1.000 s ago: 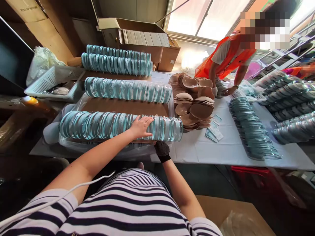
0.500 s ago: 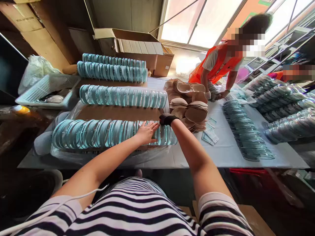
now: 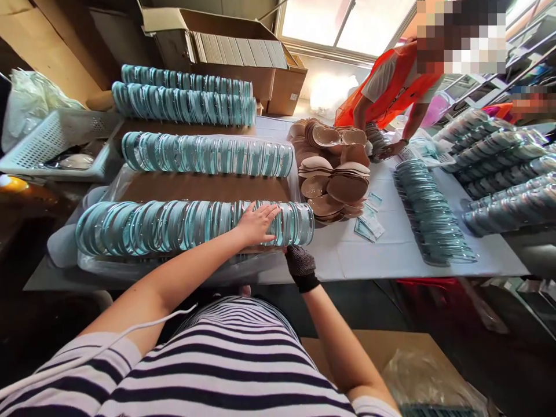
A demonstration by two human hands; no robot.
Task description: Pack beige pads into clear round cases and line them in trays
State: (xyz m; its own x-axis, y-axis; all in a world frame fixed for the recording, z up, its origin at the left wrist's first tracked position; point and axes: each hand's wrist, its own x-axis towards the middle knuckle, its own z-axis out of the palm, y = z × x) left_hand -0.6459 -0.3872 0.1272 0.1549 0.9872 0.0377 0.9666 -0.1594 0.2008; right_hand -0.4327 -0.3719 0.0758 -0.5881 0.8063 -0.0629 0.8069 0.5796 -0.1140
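Along the near side of the table runs a long row of shiny teal-and-silver rounded pieces [image 3: 143, 229], nested closely on a brown board with clear plastic around it. My bare left hand [image 3: 259, 223] lies on top of this row near its right end, fingers spread. Just below the row's right end is my right hand [image 3: 300, 263], in a dark dotted glove; its fingers point toward the row's near lower edge and are mostly hidden. Behind the near row lies a second row of the same pieces [image 3: 208, 153], across a strip of bare brown board [image 3: 204, 188].
Stacks of brown curved pieces [image 3: 347, 185] sit right of the rows, beside small printed cards [image 3: 369, 223]. Another teal row [image 3: 434, 214] stands farther right. A white basket [image 3: 56, 142] is at left, an open carton [image 3: 256, 75] behind. Across the table, a person in an orange vest [image 3: 386, 87] handles similar pieces.
My right hand has moved from the far side of the row's right end to its near lower edge. My left hand stays spread on the row. The view has shifted slightly.
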